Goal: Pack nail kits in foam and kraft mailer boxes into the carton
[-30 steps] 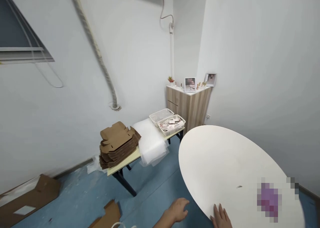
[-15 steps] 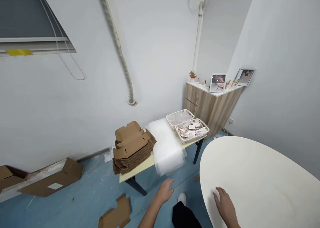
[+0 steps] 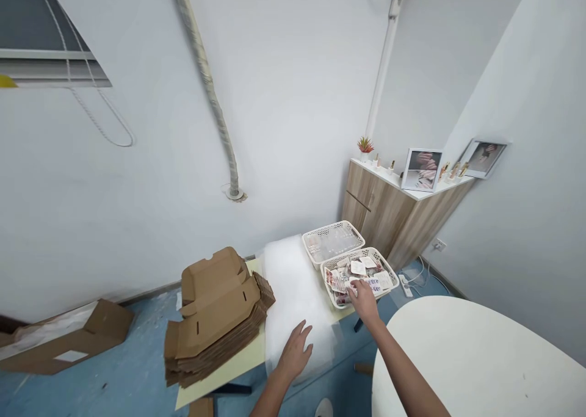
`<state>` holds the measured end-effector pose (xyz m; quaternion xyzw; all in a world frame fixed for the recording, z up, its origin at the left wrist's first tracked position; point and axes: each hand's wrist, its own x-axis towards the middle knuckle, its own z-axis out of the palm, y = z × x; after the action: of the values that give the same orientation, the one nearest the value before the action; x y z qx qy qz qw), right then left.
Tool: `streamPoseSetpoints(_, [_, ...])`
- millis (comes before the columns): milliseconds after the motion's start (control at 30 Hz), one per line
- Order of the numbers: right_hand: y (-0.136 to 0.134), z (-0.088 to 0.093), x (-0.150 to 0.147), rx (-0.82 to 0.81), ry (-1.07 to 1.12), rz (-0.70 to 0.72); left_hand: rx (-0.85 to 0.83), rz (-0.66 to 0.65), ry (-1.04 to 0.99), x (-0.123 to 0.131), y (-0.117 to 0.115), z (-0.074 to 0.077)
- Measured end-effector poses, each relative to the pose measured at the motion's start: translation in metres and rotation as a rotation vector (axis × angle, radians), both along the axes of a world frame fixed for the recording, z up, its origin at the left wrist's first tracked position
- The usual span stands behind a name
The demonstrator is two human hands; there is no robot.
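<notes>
My right hand (image 3: pixel 365 302) is at the front rim of a white perforated basket (image 3: pixel 337 304), its fingers apart over small printed packets (image 3: pixel 358 268) piled inside. I cannot make out a packet held between them. My left hand (image 3: pixel 294 355) hovers over the near end of a stack of translucent white sheets (image 3: pixel 293 282), fingers spread, holding nothing. Left of the sheets lies a stack of flat brown cardboard boxes (image 3: pixel 215 319). Behind the packet basket is a second white basket (image 3: pixel 333 246) with clear plastic pieces.
A pale yellow table (image 3: pixel 229 374) bears the stacks and baskets. At the right is a white rounded table (image 3: pixel 471 356). A wooden cabinet (image 3: pixel 384 209) with picture frames stands in the corner. Long cardboard cartons (image 3: pixel 77 337) lie on the floor at left, and a power strip (image 3: pixel 405 286) at right.
My right hand has moved from over the white round table to the packet basket. My left hand now hovers above the sheets. The view has moved nearer the yellow table.
</notes>
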<state>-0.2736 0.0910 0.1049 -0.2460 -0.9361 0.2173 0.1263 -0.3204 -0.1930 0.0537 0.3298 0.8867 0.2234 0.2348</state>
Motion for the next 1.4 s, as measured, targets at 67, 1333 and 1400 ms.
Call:
streamPoseSetpoints(67, [0.004,0.007,-0.035,0.025,-0.018,0.012,-0.05,0.024,0.001,-0.007,0.002,-0.003])
streamPoseSetpoints(1333, [-0.023,0.063,-0.045,-0.896,0.765,-0.46,0.337,-0.154,-0.102,-0.099,0.067,0.038])
streamPoseSetpoints(1400, [-0.035,0.069,-0.003,-1.014,0.82,-0.476,0.614,-0.129,-0.351,-0.08,0.093,0.057])
